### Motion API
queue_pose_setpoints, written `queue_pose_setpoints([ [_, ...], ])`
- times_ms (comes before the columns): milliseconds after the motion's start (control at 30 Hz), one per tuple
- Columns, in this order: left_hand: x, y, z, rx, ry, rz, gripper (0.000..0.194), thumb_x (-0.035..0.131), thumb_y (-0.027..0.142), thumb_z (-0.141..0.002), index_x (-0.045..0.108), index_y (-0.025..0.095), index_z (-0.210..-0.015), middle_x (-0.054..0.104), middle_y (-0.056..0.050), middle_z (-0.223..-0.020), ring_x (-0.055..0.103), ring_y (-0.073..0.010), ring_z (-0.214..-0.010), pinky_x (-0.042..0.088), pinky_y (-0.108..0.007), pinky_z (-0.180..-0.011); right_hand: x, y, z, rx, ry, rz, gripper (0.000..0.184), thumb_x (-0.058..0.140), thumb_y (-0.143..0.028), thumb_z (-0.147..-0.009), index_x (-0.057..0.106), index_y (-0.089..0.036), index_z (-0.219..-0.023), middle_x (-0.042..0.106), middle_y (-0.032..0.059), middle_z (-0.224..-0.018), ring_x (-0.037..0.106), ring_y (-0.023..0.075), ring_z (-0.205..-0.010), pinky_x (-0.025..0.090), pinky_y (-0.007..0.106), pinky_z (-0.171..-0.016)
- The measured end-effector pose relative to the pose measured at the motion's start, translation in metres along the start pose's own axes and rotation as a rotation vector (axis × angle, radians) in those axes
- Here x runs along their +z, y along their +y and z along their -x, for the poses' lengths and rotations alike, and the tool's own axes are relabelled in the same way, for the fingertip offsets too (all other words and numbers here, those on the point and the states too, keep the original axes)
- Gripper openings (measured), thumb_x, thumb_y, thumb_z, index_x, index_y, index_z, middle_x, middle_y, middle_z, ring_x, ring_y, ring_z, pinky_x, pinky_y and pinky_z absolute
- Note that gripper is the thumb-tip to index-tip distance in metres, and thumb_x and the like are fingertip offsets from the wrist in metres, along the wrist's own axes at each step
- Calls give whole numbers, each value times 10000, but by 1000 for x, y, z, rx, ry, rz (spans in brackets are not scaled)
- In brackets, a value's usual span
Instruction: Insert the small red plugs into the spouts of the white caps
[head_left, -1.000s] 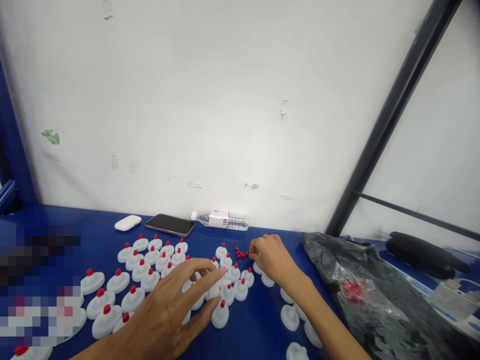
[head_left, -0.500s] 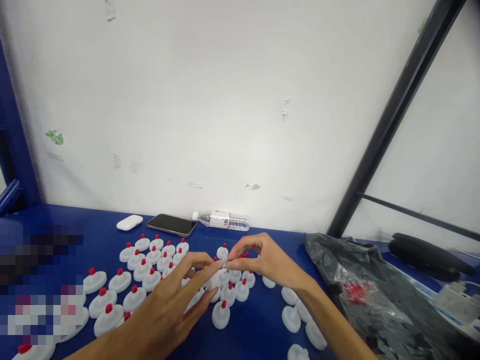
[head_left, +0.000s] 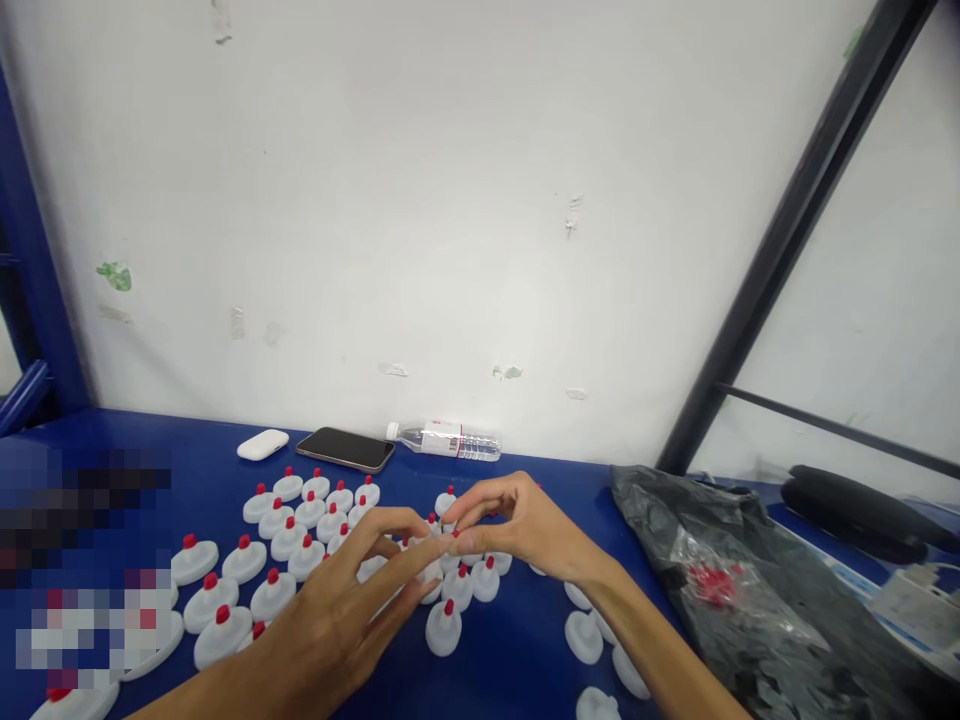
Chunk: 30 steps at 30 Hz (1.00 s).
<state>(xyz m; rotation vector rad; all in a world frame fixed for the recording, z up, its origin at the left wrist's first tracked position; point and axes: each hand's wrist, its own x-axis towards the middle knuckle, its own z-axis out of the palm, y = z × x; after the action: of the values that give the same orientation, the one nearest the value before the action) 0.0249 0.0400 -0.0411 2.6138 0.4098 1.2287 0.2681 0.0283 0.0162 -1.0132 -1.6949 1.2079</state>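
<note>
One white piece [head_left: 429,577], nearer than the bottle [head_left: 442,439], sits in the half-curled left grip [head_left: 352,600]; right grip [head_left: 517,520] apparently pinches a red cap [head_left: 455,534]; slipping could topple neighbouring pieces [head_left: 457,591].

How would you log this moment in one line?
left hand: holding white nozzle lid; right hand: on small red cap; front: red-capped nozzle lid; right: uncapped nozzle lids; back: clear plastic bottle, lying

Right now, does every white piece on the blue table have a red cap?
No, the white piece beside the right forearm shows a bare tip, unlike one farther left with its red cap.
</note>
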Motion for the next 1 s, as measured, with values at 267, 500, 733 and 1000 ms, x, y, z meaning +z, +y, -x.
queue_pose_setpoints([
  [267,2,-6,2,50,79,-130,504,401,99,-1103,418,358,-1535,538,-47,-1306,648,-146,-1138,605,-241,-981,4,-7,3,-46,18,164,260,864,-450,-803,808,-212,-892,762,2,-803,643,148,-727,500,275,-701],
  [500,5,-9,-5,72,160,-270,416,356,275,-1148,398,301,-1561,662,-59,-1270,696,-164,-1105,633,-268,-924,8,-11,5,-43,14,192,300,822,-485,-844,790,-192,-902,762,28,-790,663,181,-730,490,304,-686],
  [733,3,-13,-6,101,208,-446,409,434,351,-1132,442,229,-1522,752,-69,-1218,732,-202,-1090,606,-298,-940,11,-9,7,-48,-8,150,250,767,-443,-908,700,-202,-898,746,11,-785,671,165,-711,492,266,-654],
  [1000,7,-10,0,-57,200,-289,422,478,468,-1105,474,308,-1495,716,11,-1312,715,-146,-1160,548,-183,-1025,30,-9,11,-240,51,594,361,441,-335,-1095,507,-225,-757,592,-61,-665,539,101,-599,373,249,-639],
])
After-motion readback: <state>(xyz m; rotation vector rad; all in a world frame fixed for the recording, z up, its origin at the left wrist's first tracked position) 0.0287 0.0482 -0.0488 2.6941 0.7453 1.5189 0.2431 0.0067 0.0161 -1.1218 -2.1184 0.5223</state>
